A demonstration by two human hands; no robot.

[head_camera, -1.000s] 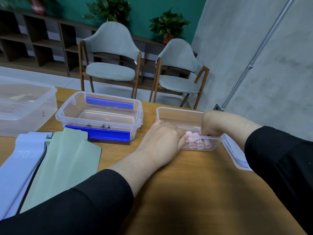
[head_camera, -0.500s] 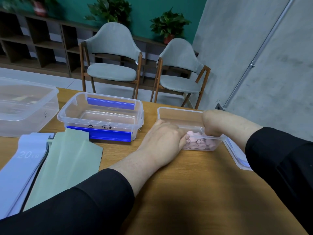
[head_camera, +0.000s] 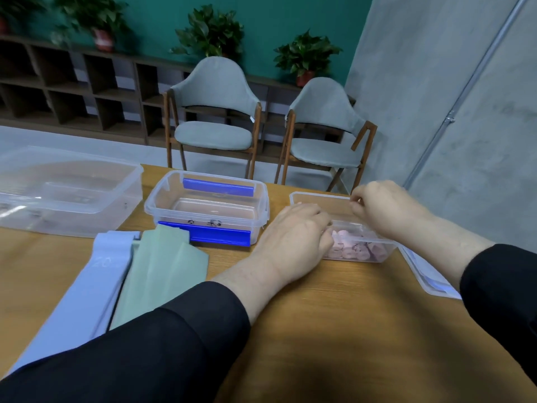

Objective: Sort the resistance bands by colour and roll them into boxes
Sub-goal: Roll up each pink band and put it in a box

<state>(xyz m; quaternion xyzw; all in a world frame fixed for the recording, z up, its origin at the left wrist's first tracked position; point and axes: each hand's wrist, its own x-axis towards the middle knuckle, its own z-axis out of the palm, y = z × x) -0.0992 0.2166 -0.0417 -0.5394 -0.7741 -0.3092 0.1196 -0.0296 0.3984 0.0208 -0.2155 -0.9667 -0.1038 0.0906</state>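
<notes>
Several rolled pink bands [head_camera: 351,251] lie in the near end of a small clear box [head_camera: 313,196] at the table's right. My left hand [head_camera: 293,237] covers the box's left wall, its fingers curled over the rim toward the pink rolls; the fingertips are hidden. Above the box's far right rim hovers my right hand [head_camera: 383,207], fingers curled, with nothing visible in it. A flat green band [head_camera: 162,266] and a flat lilac band [head_camera: 87,286] lie side by side at the left, with a dark band's edge showing between them.
A clear box with blue clips [head_camera: 209,205] stands left of the small box, holding no bands. A large clear tub [head_camera: 66,190] sits at the far left. A clear lid [head_camera: 427,274] lies by my right forearm. Two grey chairs [head_camera: 215,135] stand beyond the table.
My right hand has lifted out of the small box and now hovers above its rim. My left hand stays at the box's left wall.
</notes>
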